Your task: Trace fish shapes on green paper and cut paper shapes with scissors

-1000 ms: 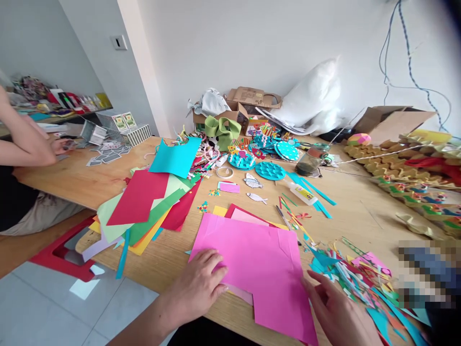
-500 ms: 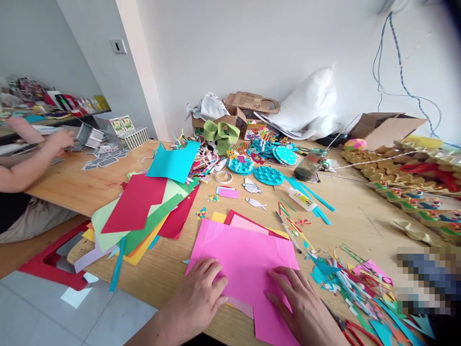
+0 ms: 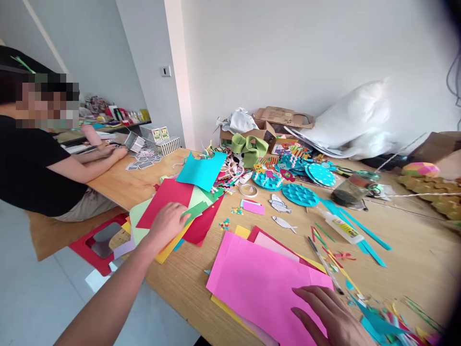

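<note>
Left hand (image 3: 168,222) now off one pink sheet (image 3: 252,274), over one paper stack (image 3: 169,193), fingers' hold unclear; right hand (image 3: 326,312), fingers wide.

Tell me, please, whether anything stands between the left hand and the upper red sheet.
Nothing visible does: the left hand is over part of the upper red sheet; the turquoise sheet lies at its far edge.

A bulging white bag (image 3: 347,120) sits beside brown cardboard (image 3: 284,117) near the pale wall (image 3: 288,53).

Left arm (image 3: 118,283) is slanting up from bottom left, left hand (image 3: 167,222) sitting kinda palm-down left of center; right hand (image 3: 329,312) is hovering lower right, fingers (image 3: 314,294) loosely apart.
</note>
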Motion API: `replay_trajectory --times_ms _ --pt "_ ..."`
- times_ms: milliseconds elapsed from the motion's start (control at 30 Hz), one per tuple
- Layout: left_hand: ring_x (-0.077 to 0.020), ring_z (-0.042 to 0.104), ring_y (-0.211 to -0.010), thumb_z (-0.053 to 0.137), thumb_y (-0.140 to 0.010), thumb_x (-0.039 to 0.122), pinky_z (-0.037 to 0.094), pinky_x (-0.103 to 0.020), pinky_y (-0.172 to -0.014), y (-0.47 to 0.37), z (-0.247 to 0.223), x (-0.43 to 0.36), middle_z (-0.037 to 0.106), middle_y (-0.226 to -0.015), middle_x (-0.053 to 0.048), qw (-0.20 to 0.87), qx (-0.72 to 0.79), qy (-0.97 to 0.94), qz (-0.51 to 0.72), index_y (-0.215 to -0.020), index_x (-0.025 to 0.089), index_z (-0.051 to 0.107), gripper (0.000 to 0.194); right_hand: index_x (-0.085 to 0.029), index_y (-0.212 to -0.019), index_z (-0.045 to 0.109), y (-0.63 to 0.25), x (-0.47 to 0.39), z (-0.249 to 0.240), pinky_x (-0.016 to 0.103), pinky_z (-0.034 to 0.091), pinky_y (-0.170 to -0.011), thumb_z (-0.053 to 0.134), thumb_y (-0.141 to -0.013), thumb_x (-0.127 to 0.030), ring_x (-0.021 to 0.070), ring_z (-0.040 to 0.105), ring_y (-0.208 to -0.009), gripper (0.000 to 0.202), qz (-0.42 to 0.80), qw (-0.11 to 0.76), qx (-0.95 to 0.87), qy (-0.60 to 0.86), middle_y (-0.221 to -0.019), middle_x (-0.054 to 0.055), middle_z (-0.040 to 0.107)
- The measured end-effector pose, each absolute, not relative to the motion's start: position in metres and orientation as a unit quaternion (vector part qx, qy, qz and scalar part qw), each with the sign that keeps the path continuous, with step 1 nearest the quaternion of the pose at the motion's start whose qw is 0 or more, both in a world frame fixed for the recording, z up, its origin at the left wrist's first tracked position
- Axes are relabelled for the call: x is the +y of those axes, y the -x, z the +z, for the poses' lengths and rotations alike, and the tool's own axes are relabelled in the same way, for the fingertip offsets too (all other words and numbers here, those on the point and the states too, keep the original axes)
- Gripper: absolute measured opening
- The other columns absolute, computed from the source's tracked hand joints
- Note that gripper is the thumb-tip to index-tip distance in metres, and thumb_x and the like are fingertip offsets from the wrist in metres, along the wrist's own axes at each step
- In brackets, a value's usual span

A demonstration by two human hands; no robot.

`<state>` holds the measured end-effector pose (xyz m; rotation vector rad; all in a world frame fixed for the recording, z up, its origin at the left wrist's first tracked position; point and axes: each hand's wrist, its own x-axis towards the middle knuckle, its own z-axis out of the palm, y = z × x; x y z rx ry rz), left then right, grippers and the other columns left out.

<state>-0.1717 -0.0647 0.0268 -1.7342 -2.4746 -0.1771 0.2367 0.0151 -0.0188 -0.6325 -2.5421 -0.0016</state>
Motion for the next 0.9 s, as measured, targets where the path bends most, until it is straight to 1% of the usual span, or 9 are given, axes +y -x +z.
replay_trajectory --times_ms 100,233,333,400,500,633,733,800,900 --pt "-0.0277 0.057 -0.108 0.051 -0.088 0.028 0.041 -0.038 -0.095 0.202 0.025 -0.049 0.064 -0.11 -0.014 0.062 -0.84 0.538 -0.035 -0.108 0.014 0.063 0.027 -0.023 -0.103 0.064 -0.216 0.016 -0.005 0.03 0.055 -0.067 0.054 -0.09 -0.035 0.0213 0.067 -0.082 0.021 0.038 0.247 -0.943 0.219 -0.091 0.006 0.07" --pt "-0.0277 0.059 -0.107 0.056 -0.081 0.022 0.043 -0.036 -0.092 0.214 0.011 -0.038 0.064 -0.111 -0.015 0.042 -0.857 0.513 -0.007 -0.114 0.015 0.06 0.034 -0.023 -0.104 0.065 -0.184 0.02 0.011 0.032 0.055 -0.072 0.05 -0.092 -0.031 0.0211 0.065 -0.087 0.02 0.12 0.198 -0.951 0.205 -0.095 0.007 0.069" --pt "-0.028 0.06 -0.106 0.058 -0.079 0.019 0.044 -0.036 -0.09 0.215 0.001 -0.036 0.064 -0.11 -0.016 0.026 -0.865 0.5 0.005 -0.117 0.014 0.058 0.038 -0.022 -0.105 0.065 -0.153 0.03 0.022 0.034 0.053 -0.078 0.047 -0.094 -0.032 0.0216 0.064 -0.093 0.023 0.18 0.149 -0.95 0.207 -0.1 0.009 0.068" --pt "-0.0279 0.059 -0.106 0.059 -0.081 0.02 0.045 -0.038 -0.091 0.214 -0.003 -0.035 0.063 -0.11 -0.016 0.018 -0.871 0.492 0.007 -0.117 0.012 0.057 0.037 -0.02 -0.106 0.065 -0.124 0.042 0.028 0.036 0.05 -0.082 0.046 -0.094 -0.032 0.0218 0.064 -0.095 0.025 0.209 0.136 -0.947 0.204 -0.102 0.009 0.068" --pt "-0.0243 0.058 -0.104 0.057 -0.088 0.03 0.048 -0.043 -0.089 0.213 -0.006 -0.034 0.059 -0.115 -0.012 0.003 -0.878 0.479 0.003 -0.119 0.014 0.055 0.035 -0.018 -0.098 0.067 -0.07 0.062 0.03 0.029 0.049 -0.08 0.048 -0.093 -0.032 0.019 0.065 -0.092 0.024 0.253 0.107 -0.937 0.215 -0.1 0.007 0.07" --pt "-0.0216 0.059 -0.101 0.056 -0.089 0.035 0.051 -0.043 -0.084 0.221 -0.003 -0.031 0.056 -0.12 -0.01 -0.021 -0.889 0.458 -0.014 -0.12 0.016 0.054 0.036 -0.017 -0.098 0.068 0.008 0.088 0.024 0.027 0.049 -0.075 0.052 -0.091 -0.027 0.0186 0.066 -0.089 0.02 0.251 0.071 -0.929 0.265 -0.096 0.006 0.071" --pt "-0.0216 0.059 -0.101 0.056 -0.09 0.034 0.051 -0.042 -0.084 0.235 0.003 -0.031 0.056 -0.12 -0.01 -0.037 -0.895 0.443 -0.041 -0.12 0.017 0.054 0.035 -0.016 -0.103 0.066 0.057 0.101 0.017 0.031 0.05 -0.083 0.053 -0.092 -0.027 0.0193 0.064 -0.095 0.021 0.235 0.062 -0.922 0.3 -0.103 0.008 0.068" --pt "-0.0216 0.059 -0.102 0.056 -0.09 0.034 0.051 -0.042 -0.084 0.246 0.006 -0.034 0.056 -0.12 -0.009 -0.049 -0.897 0.435 -0.063 -0.12 0.017 0.054 0.034 -0.016 -0.112 0.06 0.081 0.104 0.013 0.039 0.051 -0.084 0.054 -0.092 -0.032 0.0194 0.062 -0.098 0.026 0.222 0.056 -0.915 0.331 -0.113 0.008 0.062" --pt "-0.0215 0.059 -0.101 0.056 -0.09 0.034 0.051 -0.042 -0.084 0.258 0.009 -0.04 0.056 -0.12 -0.009 -0.07 -0.902 0.416 -0.092 -0.119 0.017 0.054 0.034 -0.017 -0.12 0.055 0.108 0.102 0.006 0.043 0.051 -0.086 0.055 -0.092 -0.033 0.0211 0.059 -0.102 0.032 0.202 0.056 -0.898 0.386 -0.122 0.009 0.057"
